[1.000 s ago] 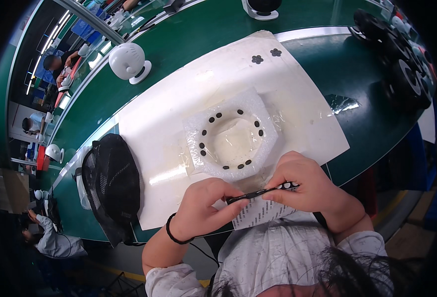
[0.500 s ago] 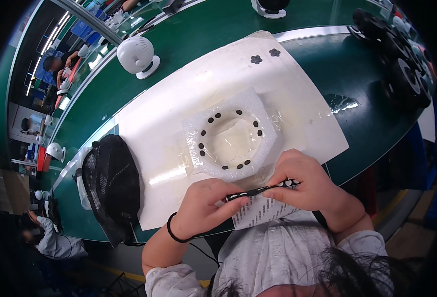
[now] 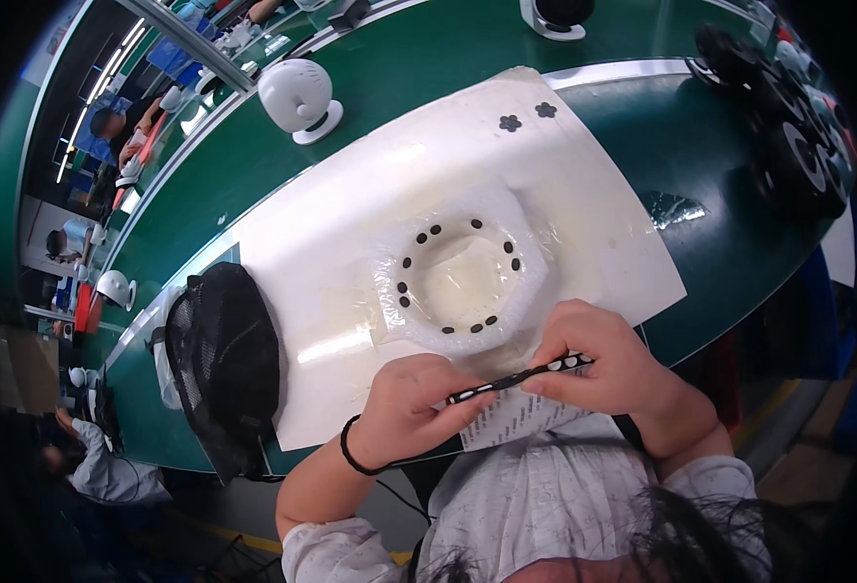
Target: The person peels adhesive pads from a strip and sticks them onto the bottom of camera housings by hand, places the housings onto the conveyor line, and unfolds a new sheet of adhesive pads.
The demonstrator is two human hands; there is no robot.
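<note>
Black strip (image 3: pixel 506 383) is held taut at its ends, pinched in left hand (image 3: pixel 414 403) and right hand (image 3: pixel 599 360), over printed sheet (image 3: pixel 516 420), just short of foam ring (image 3: pixel 537 262). Ring's opening is already edged with black pads (image 3: pixel 403 288), some paired, some single; a few spots look unfilled, judging by spacing. Strip not yet placed. Mat's left edge is crowded by mesh bag (image 3: pixel 239 360). Beyond: black parts (image 3: pixel 803 155) stacked right, two flower pieces (image 3: pixel 510 123) on mat (image 3: pixel 603 214), white device (image 3: pixel 295 95) on green surface (image 3: pixel 409 63).
</note>
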